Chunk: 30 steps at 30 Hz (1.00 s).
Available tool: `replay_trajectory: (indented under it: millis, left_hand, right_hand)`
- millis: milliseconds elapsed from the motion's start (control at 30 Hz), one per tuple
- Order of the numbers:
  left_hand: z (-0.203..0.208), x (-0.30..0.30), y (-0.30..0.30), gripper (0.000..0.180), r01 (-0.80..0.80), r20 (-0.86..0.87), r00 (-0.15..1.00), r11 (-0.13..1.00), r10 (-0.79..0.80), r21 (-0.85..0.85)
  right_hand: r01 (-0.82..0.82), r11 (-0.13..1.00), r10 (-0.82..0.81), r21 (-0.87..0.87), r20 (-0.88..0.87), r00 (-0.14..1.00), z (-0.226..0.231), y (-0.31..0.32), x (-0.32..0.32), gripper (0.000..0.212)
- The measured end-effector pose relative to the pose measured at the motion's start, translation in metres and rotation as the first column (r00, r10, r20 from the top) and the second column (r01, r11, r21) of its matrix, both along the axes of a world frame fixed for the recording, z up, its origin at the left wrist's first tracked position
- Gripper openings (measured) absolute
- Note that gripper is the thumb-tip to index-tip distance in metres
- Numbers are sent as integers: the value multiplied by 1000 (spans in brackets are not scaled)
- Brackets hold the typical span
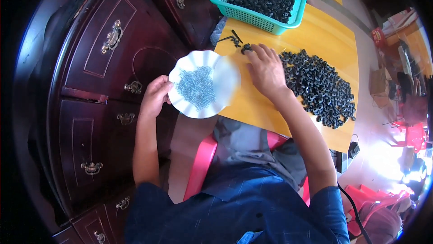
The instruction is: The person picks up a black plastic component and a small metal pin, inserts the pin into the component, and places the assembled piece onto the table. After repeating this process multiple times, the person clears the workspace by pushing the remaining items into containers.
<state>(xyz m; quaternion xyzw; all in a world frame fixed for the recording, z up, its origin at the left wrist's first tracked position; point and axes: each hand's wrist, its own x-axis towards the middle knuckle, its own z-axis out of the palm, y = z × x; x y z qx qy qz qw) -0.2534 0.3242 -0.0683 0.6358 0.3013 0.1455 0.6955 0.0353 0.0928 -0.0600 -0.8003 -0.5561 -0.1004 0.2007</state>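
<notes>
My left hand (156,94) grips the left rim of a white plate with a wavy edge (194,57), held up beside the yellow table's left side. A heap of tiny silvery metal pieces (197,87), too small to name, lies on it; the plate's right side is blurred. Over the table, my right hand (267,70) has its fingers stretched out and slightly apart. Their tips reach a small cluster of black ring-shaped parts (246,48); whether they touch it I cannot tell. Right of that hand spreads a big pile of similar black ringed parts (320,88).
A green plastic basket (259,24) full of black parts stands at the table's (333,32) far edge. A few thin black pieces (235,39) lie near the far left corner. Dark red wooden cabinets (97,122) line the left. Beneath me is a pink stool (201,163).
</notes>
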Motion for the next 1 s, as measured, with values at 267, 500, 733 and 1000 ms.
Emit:
replay_trajectory:
  millis: [267,500,733,1000]
  left_hand:
    - [-2,18,-16,11,104,-12,994,995,-104,8]
    - [-5,41,-21,10,137,-26,990,991,-137,7]
    - [-10,73,-26,12,227,-33,974,973,-226,39]
    - [14,111,-15,19,191,-174,979,805,-111,562]
  right_hand:
    - [-49,992,45,113,35,998,-27,32,14,17]
    - [12,995,-18,99,57,998,-19,-5,13,12]
    - [15,995,-27,103,109,994,-7,-34,21,12]
    - [68,969,-74,239,18,997,19,-51,16,12]
